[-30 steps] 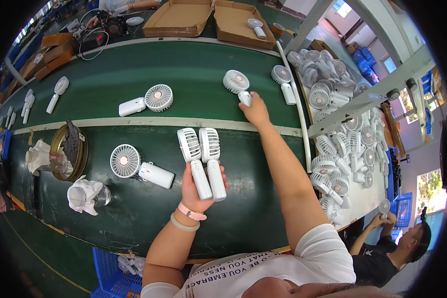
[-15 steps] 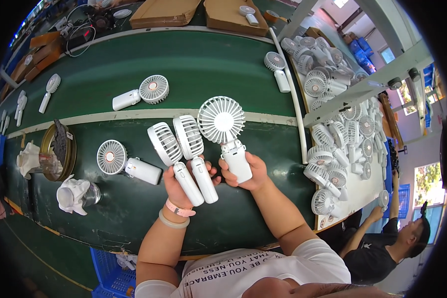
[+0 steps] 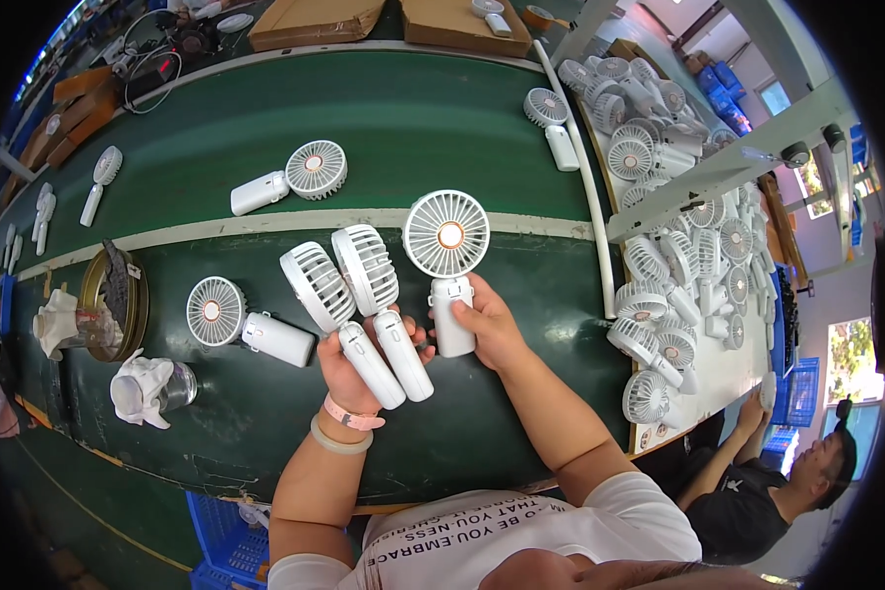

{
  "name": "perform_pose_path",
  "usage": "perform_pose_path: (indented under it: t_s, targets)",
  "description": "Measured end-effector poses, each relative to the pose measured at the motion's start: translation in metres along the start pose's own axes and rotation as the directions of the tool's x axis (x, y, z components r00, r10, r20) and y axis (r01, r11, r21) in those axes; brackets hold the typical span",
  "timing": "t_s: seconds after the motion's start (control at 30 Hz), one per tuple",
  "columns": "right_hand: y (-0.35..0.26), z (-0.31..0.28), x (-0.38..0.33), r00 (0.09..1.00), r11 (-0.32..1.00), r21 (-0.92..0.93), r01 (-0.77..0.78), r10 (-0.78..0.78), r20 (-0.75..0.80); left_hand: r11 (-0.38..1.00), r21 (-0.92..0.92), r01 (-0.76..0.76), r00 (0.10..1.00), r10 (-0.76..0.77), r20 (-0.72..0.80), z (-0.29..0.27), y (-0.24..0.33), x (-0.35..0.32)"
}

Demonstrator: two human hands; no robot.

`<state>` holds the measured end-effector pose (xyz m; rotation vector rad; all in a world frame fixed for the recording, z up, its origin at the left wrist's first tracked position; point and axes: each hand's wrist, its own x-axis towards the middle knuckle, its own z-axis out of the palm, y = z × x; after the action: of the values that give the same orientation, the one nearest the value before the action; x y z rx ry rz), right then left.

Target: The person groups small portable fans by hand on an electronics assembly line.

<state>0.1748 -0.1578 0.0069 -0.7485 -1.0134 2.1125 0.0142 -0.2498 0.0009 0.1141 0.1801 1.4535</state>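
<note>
My left hand (image 3: 349, 369) grips two white handheld fans (image 3: 359, 310) side by side by their handles, heads pointing up and away over the green belt (image 3: 413, 128). My right hand (image 3: 487, 324) holds a third white fan (image 3: 447, 261) upright by its handle, its round grille facing me, right next to the two in my left hand. Another white fan (image 3: 238, 323) lies on the belt just left of my left hand.
A fan (image 3: 290, 177) and another fan (image 3: 551, 123) lie farther up the belt. A white table at right carries a pile of several fans (image 3: 674, 246). A round metal tray (image 3: 113, 300) and cloth-wrapped jars (image 3: 143, 388) sit at left. Cardboard boxes (image 3: 315, 20) stand beyond. A person (image 3: 796, 472) sits lower right.
My right hand reached out across the belt, took a fan and brought it back beside the two fans in my left hand. It now sits a little closer and more upright.
</note>
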Motion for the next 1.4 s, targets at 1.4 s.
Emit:
perform_pose_path:
  t_s: [1.4]
  targets:
    - [-0.013,0.031,-0.025,0.853,0.293,-0.838,0.461,-0.407,0.327,0.982,-0.009,-0.191,0.977,0.189,-0.094,-0.013,-0.003,-0.002]
